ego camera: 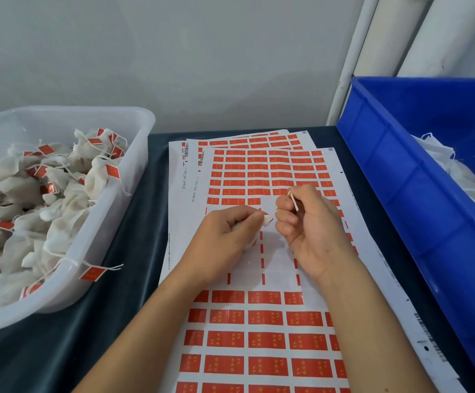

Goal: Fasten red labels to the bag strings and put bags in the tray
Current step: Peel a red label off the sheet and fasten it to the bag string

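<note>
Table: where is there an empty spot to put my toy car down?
Bare dark cloth shows between the clear tray and the label sheets, widening toward the near left corner. The sheets fill the middle up to the blue bin; the tray is piled with bags.

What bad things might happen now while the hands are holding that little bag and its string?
The left hand grips the small white cloth bag while the right hand pinches its thin white string; a hard pull might snap the string or slip it free. One labelled bag's red label already hangs over the rim of the clear plastic tray, so a carelessly dropped bag might slide out.
</note>
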`<state>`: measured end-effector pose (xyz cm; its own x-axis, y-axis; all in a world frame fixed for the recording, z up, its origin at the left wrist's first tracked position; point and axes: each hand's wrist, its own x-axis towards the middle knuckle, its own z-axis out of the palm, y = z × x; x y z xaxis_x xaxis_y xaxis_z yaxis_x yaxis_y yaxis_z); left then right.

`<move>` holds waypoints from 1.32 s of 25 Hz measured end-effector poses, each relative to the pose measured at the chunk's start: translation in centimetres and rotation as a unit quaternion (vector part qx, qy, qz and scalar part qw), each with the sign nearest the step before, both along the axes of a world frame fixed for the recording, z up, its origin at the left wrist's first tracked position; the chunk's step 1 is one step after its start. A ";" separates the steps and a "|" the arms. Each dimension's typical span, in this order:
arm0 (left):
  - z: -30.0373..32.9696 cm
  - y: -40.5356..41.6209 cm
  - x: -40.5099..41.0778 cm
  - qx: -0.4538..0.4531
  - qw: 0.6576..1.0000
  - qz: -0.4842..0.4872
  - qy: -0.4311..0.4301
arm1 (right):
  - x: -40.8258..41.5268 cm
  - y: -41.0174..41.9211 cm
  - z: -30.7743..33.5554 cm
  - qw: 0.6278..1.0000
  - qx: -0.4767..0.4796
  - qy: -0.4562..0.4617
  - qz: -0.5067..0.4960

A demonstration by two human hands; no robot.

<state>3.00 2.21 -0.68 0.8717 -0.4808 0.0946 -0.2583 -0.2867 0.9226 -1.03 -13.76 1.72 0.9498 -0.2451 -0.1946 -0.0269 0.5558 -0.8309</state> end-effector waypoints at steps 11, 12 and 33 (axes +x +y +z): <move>0.1 0.5 0.1 -0.005 0.999 -0.027 0.018 | -0.1 -0.4 0.1 0.999 -0.015 0.002 -0.037; 0.1 0.6 0.1 0.000 0.999 -0.022 0.025 | -0.2 -0.4 0.1 0.998 -0.047 0.000 -0.034; 0.7 0.4 0.1 -0.107 0.990 0.077 0.049 | 0.6 -0.8 -3.2 0.752 -0.617 0.127 -0.194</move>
<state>3.11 2.58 -0.01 0.9434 -0.3188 0.0915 -0.1330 -0.1108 0.9849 -0.46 -14.56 -1.50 0.7315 -0.6362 0.2454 -0.3064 -0.6282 -0.7152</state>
